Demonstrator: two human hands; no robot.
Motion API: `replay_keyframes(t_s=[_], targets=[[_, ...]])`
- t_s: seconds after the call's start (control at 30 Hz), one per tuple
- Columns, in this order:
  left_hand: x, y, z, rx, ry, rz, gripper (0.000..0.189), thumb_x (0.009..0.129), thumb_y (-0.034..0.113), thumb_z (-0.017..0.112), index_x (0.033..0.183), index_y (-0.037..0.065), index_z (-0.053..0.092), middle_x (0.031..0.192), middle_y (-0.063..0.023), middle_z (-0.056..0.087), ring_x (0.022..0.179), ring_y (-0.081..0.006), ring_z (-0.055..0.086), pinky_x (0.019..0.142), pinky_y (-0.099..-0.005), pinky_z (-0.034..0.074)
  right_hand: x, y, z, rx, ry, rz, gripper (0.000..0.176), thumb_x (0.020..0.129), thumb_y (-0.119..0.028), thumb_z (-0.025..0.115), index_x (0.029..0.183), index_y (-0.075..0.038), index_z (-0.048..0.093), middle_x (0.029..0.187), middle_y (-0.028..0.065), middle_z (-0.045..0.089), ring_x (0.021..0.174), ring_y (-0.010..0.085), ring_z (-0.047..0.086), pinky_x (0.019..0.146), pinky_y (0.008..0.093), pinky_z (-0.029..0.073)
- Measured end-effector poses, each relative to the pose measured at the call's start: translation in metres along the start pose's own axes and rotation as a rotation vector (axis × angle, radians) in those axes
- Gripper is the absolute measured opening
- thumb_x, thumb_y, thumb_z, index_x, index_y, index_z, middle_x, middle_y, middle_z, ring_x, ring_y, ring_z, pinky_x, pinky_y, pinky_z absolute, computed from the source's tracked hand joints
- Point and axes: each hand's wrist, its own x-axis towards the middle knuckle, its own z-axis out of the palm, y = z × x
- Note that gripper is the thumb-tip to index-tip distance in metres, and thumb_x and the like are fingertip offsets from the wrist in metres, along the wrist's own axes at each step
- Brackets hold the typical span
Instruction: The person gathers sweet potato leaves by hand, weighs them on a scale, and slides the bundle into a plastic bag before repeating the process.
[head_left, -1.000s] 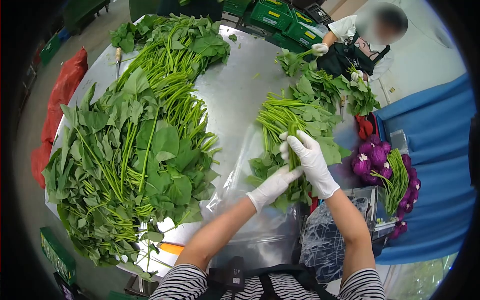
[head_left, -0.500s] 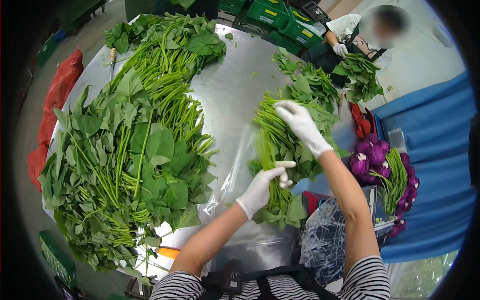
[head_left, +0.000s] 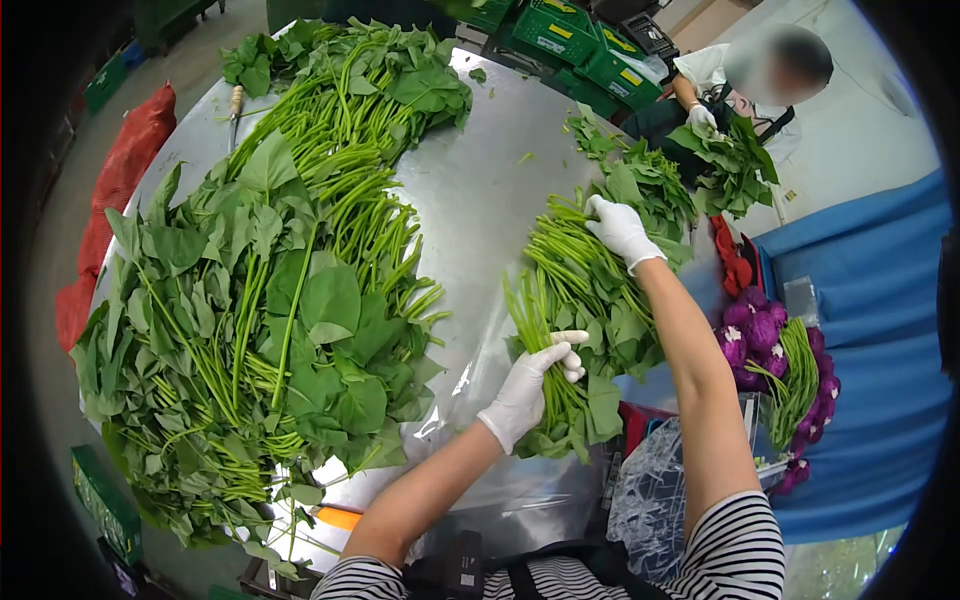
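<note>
My left hand (head_left: 532, 388), in a white glove, is wrapped round a small bunch of sweet potato greens (head_left: 528, 318), with its cut stems pointing up and away and its leaves hanging below the hand. My right hand (head_left: 622, 232), also gloved, is at the far side of a second heap of the same greens (head_left: 572, 262). Its fingers curl in at some stems, though the fingertips are partly hidden. A much larger pile of greens (head_left: 330, 300) covers the left of the metal table (head_left: 470, 190).
A wooden-handled knife (head_left: 236, 105) and an orange-handled tool (head_left: 338, 517) lie by the big pile. Purple net bags (head_left: 752, 330) and thin green stalks (head_left: 794, 385) are at right. Another person's gloved hand (head_left: 702, 120) holds greens. Green crates (head_left: 560, 38) stand behind.
My right hand has moved slightly away and to the right along the heap. The bunch in my left hand, blurred before, is now steady. The whole view has shifted a little.
</note>
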Motion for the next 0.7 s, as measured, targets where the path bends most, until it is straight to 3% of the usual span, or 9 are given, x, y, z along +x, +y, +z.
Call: replay_keyframes(t_s=[0.07, 0.17, 0.33, 0.4, 0.47, 0.5, 0.63, 0.7], targets=[[0.0, 0.0, -0.001, -0.003, 0.0, 0.003, 0.032, 0.091, 0.012, 0.052, 0.118, -0.005, 0.05, 0.072, -0.0017, 0.056, 0.065, -0.0124, 0.051, 0.08, -0.0292, 0.047, -0.008, 0.007, -0.009, 0.16, 0.11, 0.001, 0.024, 0.081, -0.021, 0.065, 0.1, -0.011, 0.053, 0.093, 0.0135, 0.063, 0.09, 0.0344, 0.059, 0.074, 0.0418, 0.047], [-0.001, 0.002, 0.0, -0.028, 0.0, 0.003, 0.031, 0.091, 0.012, 0.052, 0.116, -0.005, 0.052, 0.073, -0.002, 0.057, 0.067, -0.0126, 0.053, 0.078, -0.0291, 0.047, -0.018, 0.026, -0.028, 0.067, 0.429, -0.21, 0.025, 0.082, -0.02, 0.062, 0.104, -0.013, 0.055, 0.092, 0.0108, 0.06, 0.084, 0.0331, 0.059, 0.073, 0.0424, 0.047], [-0.004, 0.017, 0.016, 0.106, 0.029, 0.103, 0.029, 0.09, 0.012, 0.053, 0.113, -0.005, 0.054, 0.072, -0.0019, 0.057, 0.068, -0.0119, 0.054, 0.078, -0.028, 0.048, -0.058, 0.019, -0.12, -0.262, 0.616, -0.239, 0.023, 0.08, -0.013, 0.062, 0.102, -0.01, 0.057, 0.086, 0.011, 0.059, 0.082, 0.0301, 0.059, 0.068, 0.0393, 0.047], [-0.005, 0.027, 0.027, 0.18, -0.008, 0.156, 0.031, 0.09, 0.015, 0.054, 0.113, -0.005, 0.055, 0.075, -0.0028, 0.06, 0.069, -0.0115, 0.055, 0.078, -0.0276, 0.048, -0.077, 0.006, -0.146, -0.241, 0.653, -0.274, 0.022, 0.08, -0.011, 0.062, 0.102, -0.009, 0.057, 0.084, 0.0103, 0.058, 0.08, 0.0299, 0.059, 0.068, 0.0388, 0.047], [-0.009, 0.041, 0.046, 0.272, -0.013, 0.281, 0.034, 0.091, 0.019, 0.056, 0.115, -0.005, 0.055, 0.08, -0.0035, 0.063, 0.071, -0.0114, 0.057, 0.079, -0.0271, 0.048, -0.103, -0.022, -0.163, 0.078, 0.552, -0.332, 0.024, 0.08, -0.011, 0.063, 0.103, -0.007, 0.057, 0.085, 0.0098, 0.058, 0.08, 0.0307, 0.058, 0.069, 0.037, 0.047], [-0.009, 0.046, 0.049, 0.28, -0.046, 0.28, 0.037, 0.091, 0.022, 0.057, 0.117, -0.003, 0.056, 0.092, -0.0053, 0.065, 0.079, -0.0113, 0.059, 0.08, -0.0264, 0.048, -0.115, -0.033, -0.165, 0.194, 0.526, -0.365, 0.025, 0.082, -0.011, 0.064, 0.106, -0.007, 0.057, 0.089, 0.0097, 0.059, 0.081, 0.0294, 0.059, 0.071, 0.034, 0.047], [-0.005, 0.066, 0.068, 0.261, -0.052, 0.404, 0.04, 0.092, 0.022, 0.056, 0.125, 0.001, 0.051, 0.109, -0.0061, 0.06, 0.095, -0.013, 0.056, 0.087, -0.0296, 0.047, -0.15, -0.071, -0.162, 0.758, 0.066, -0.332, 0.035, 0.087, -0.018, 0.063, 0.116, 0.001, 0.055, 0.106, 0.0111, 0.06, 0.099, 0.0176, 0.055, 0.089, 0.0284, 0.043], [-0.001, 0.065, 0.056, 0.211, -0.057, 0.334, 0.042, 0.092, 0.022, 0.055, 0.129, 0.002, 0.048, 0.113, -0.0065, 0.059, 0.1, -0.0142, 0.056, 0.09, -0.0305, 0.046, -0.155, -0.089, -0.145, 1.003, -0.146, -0.307, 0.04, 0.089, -0.023, 0.062, 0.119, 0.003, 0.054, 0.113, 0.0089, 0.059, 0.105, 0.0154, 0.052, 0.095, 0.0276, 0.039]])
